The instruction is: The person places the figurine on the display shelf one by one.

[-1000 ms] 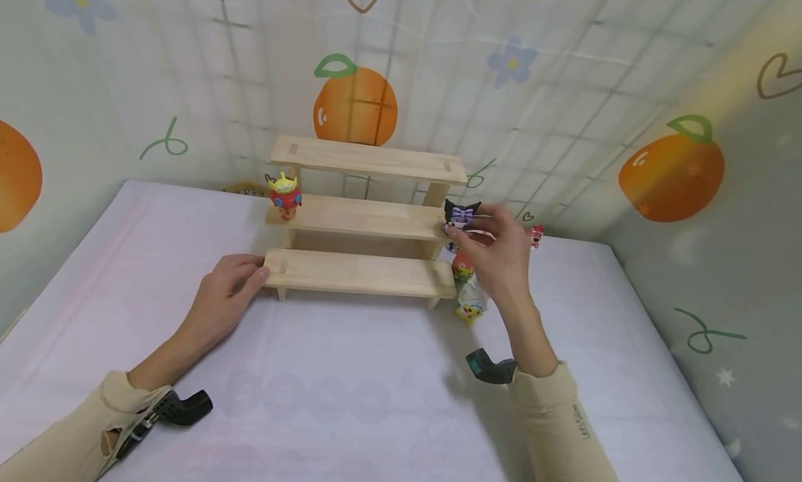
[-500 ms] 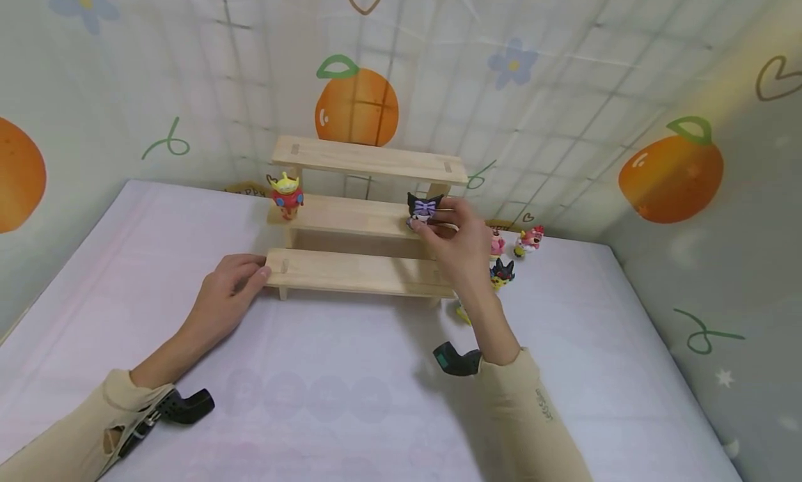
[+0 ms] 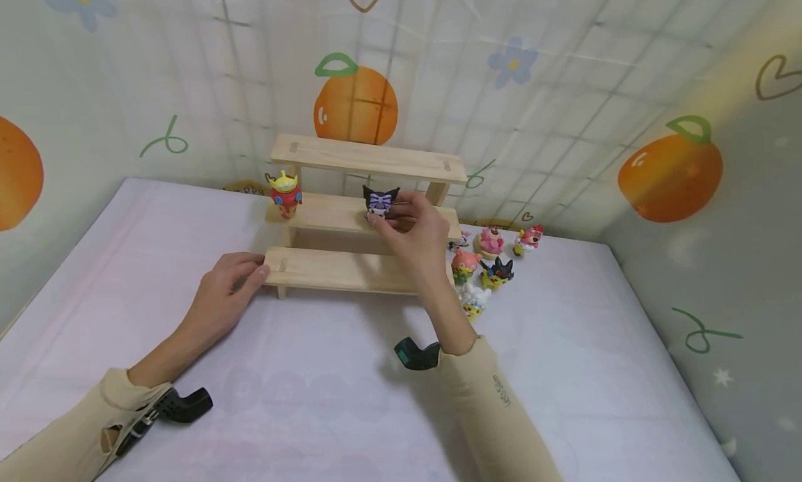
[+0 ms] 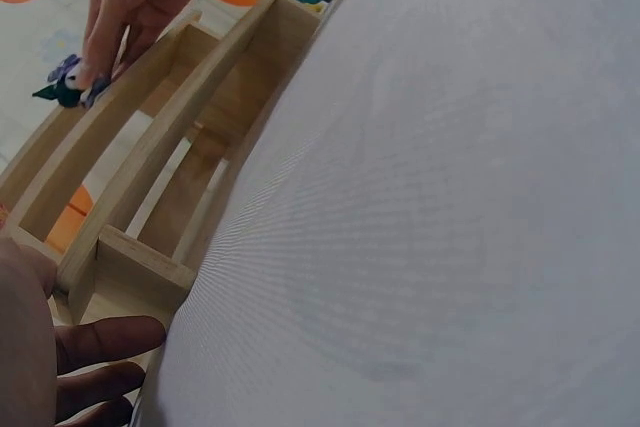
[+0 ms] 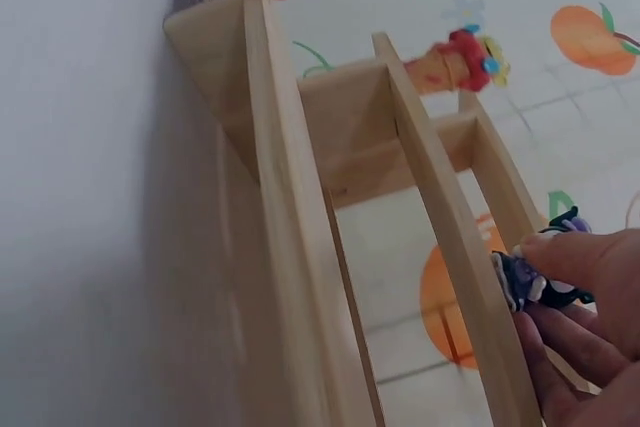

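Note:
My right hand pinches a small figurine with a black pointed-eared hood and a purple bow. It holds the figurine upright at the middle tier of a three-step wooden display shelf; in the right wrist view the figurine's base is right at that tier's board. My left hand holds the left end of the lowest tier, thumb at the board and fingers against the end panel. A green-faced alien figurine in red stands at the middle tier's left end.
Right of the shelf several figurines stand close together on the white-covered table, among them a pink one, a black-eared yellow one and a white fluffy one. A curtain with printed oranges hangs behind.
My right hand has carried the black-hooded figurine leftward along the middle tier, from its right end toward the middle. The figurines on the right have come into view. My left hand stays put.

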The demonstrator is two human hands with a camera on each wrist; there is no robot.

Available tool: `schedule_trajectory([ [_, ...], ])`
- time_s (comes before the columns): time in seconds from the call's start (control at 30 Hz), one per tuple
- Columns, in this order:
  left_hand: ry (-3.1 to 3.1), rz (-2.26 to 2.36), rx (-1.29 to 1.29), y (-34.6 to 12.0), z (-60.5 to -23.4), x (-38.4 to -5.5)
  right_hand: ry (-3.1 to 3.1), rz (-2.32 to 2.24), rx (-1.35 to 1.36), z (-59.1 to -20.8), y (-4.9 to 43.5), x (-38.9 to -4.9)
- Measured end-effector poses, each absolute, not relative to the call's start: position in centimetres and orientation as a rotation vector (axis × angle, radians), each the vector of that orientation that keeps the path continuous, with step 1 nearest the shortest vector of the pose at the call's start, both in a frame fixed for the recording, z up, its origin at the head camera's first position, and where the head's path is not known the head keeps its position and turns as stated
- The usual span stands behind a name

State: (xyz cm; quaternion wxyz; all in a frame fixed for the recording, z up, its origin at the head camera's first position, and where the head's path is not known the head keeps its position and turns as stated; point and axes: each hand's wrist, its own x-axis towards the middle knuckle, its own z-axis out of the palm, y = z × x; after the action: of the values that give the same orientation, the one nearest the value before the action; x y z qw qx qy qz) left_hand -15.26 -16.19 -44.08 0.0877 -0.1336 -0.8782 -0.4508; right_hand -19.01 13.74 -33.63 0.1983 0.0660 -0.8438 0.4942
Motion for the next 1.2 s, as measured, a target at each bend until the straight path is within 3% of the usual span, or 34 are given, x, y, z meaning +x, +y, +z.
schedule_trajectory([
  [0.5, -2.589, -1.333, -0.426, -15.9, -43.8, -15.2, -2.353, 1.455, 0.241, -33.7, 9.6, -19.5],
  [1.2, -2.592, -1.330, -0.411, -16.1, -44.3, -15.3, -2.396, 1.501, 0.245, -33.7, 12.0, -19.1],
])
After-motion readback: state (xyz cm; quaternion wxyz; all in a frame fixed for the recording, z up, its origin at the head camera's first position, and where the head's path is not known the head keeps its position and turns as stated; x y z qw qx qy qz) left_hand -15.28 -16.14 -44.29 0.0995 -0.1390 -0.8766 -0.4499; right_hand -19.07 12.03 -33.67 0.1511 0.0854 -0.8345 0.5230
